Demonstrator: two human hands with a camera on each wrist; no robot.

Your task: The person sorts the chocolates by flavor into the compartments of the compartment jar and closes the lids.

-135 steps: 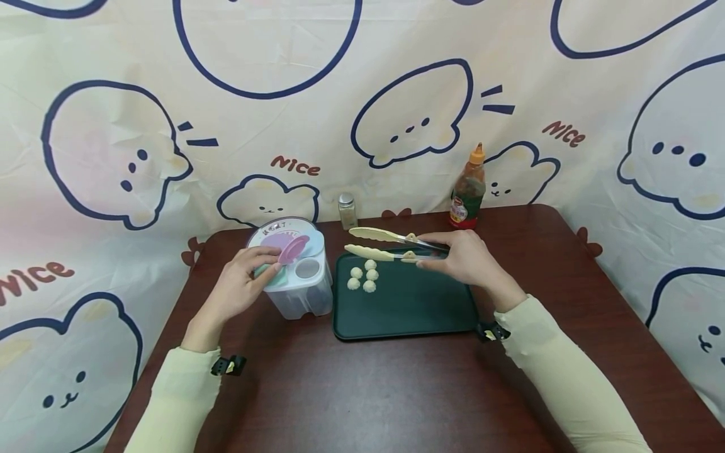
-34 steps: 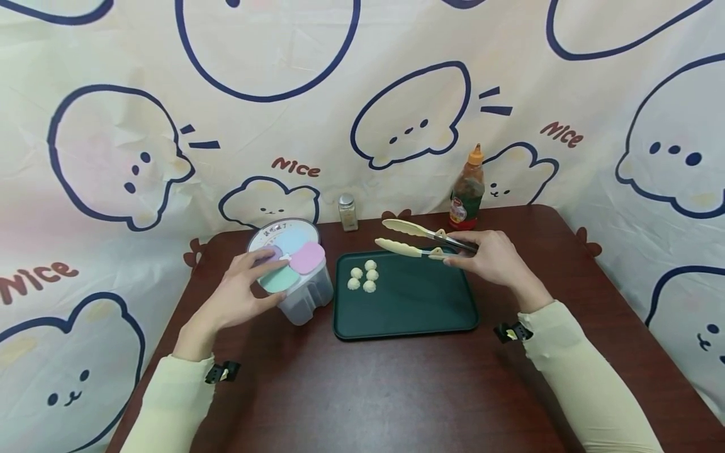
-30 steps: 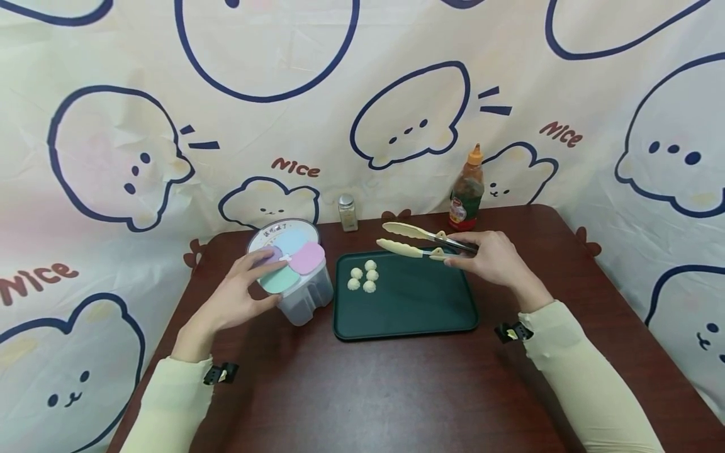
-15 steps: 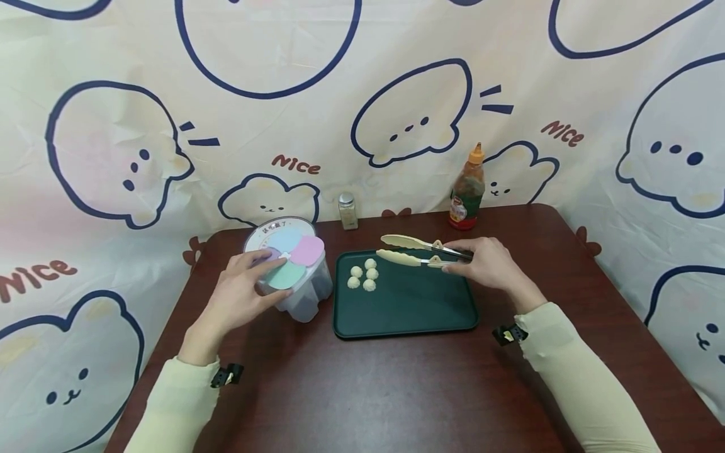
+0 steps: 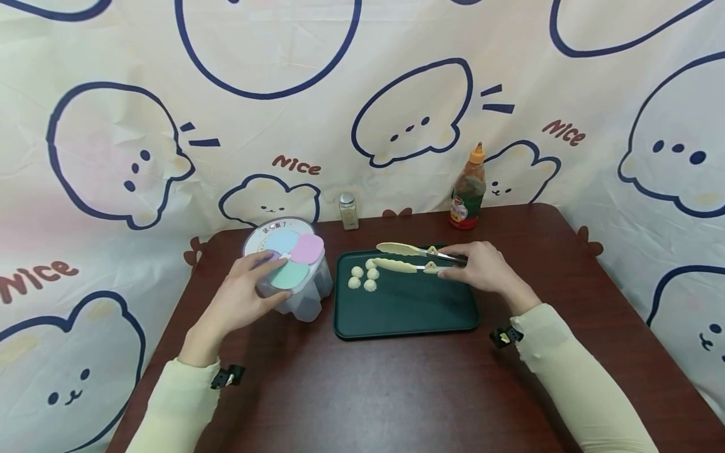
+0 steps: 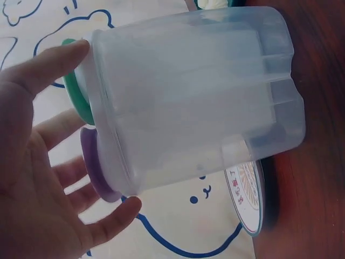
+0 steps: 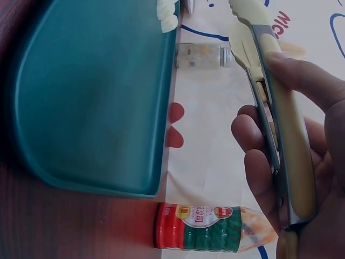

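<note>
A person's right hand grips a pair of tongs, their cream tips parted above a dark green tray set toward the back edge of a brown tabletop. Five pale balls sit near the tray's back left corner; whether the tongs touch one cannot be told. The left hand, fingers spread, holds the multicolored lid of a translucent container beside the tray's left edge. A small shaker and an upright sauce bottle stand along the tabletop's back edge.
</note>
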